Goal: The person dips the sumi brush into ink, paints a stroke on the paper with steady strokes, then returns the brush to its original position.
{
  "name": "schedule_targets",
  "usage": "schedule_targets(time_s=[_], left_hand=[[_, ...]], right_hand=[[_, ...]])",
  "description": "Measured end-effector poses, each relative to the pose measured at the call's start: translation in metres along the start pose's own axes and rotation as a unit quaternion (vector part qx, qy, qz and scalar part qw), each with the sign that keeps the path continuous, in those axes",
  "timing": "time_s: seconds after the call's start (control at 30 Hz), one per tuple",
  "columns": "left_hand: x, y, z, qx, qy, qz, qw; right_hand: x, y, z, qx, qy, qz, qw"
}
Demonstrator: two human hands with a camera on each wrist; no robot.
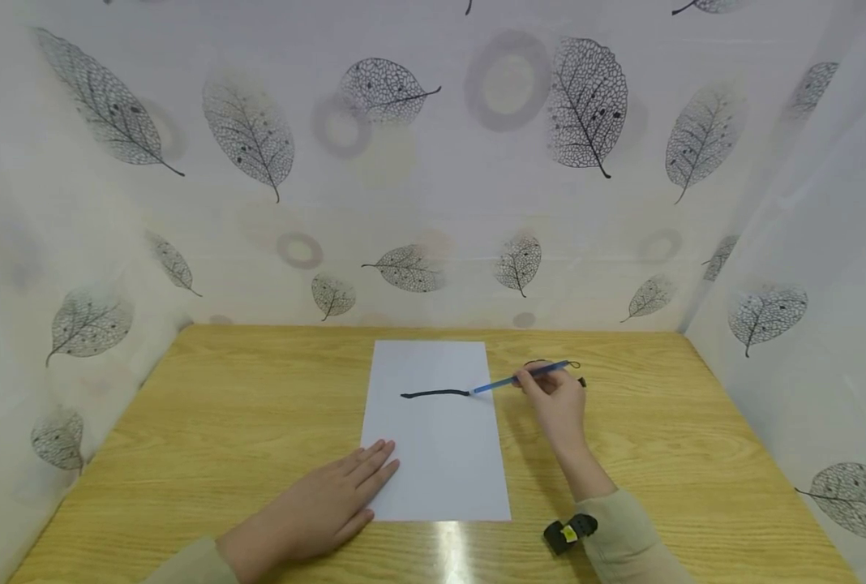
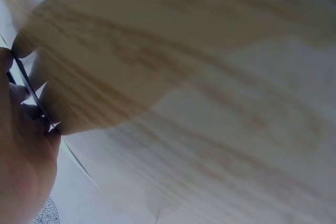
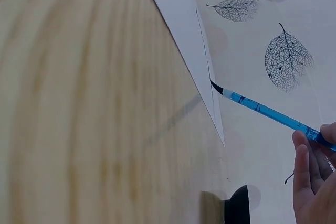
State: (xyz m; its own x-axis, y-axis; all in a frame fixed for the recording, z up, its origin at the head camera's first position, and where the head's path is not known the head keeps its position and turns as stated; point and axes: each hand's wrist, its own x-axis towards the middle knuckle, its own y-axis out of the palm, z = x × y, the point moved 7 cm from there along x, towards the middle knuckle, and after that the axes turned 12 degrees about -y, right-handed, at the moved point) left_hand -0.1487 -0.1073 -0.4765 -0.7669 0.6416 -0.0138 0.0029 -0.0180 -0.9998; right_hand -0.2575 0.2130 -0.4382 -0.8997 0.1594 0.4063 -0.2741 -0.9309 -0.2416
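My right hand (image 1: 559, 401) pinches a blue calligraphy brush (image 3: 270, 113) between thumb and fingers, its handle slanting up to a small loop at the end. The brush's black bristle tip (image 3: 216, 86) is right at the paper, by the right end of a black, nearly level stroke (image 1: 436, 393). That stroke crosses the upper half of a white sheet of paper (image 1: 433, 462). On the sheet's lower left edge, my left hand (image 1: 331, 503) rests with fingers straight and spread a little. The left wrist view shows this hand (image 2: 29, 156) from the side, fingertips at the paper's edge.
The sheet lies on a wood-grain table (image 1: 258, 405), shiny near the front. A pale curtain with leaf prints (image 1: 433, 178) encloses the back and both sides. A black device with a yellow label (image 1: 570, 533) is strapped at my right wrist. A dark piece (image 3: 239, 205) shows low in the right wrist view.
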Motion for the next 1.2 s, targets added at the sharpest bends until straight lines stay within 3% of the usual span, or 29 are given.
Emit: schedule_targets(time_s=[0.6,0.83,1.2], left_hand=[[0.0,-0.002,-0.001,0.009,0.004,-0.014,0.9999],[0.0,-0.005,-0.001,0.0,-0.001,0.004,1.0],[0.0,-0.005,-0.003,0.004,0.004,-0.006,1.0]], right_hand=[[0.001,-0.006,0.005,0.063,-0.004,-0.037,0.9973],[0.002,-0.01,0.008,0.058,-0.02,-0.044,0.9972],[0.005,-0.017,0.016,0.034,-0.058,-0.062,0.9958]])
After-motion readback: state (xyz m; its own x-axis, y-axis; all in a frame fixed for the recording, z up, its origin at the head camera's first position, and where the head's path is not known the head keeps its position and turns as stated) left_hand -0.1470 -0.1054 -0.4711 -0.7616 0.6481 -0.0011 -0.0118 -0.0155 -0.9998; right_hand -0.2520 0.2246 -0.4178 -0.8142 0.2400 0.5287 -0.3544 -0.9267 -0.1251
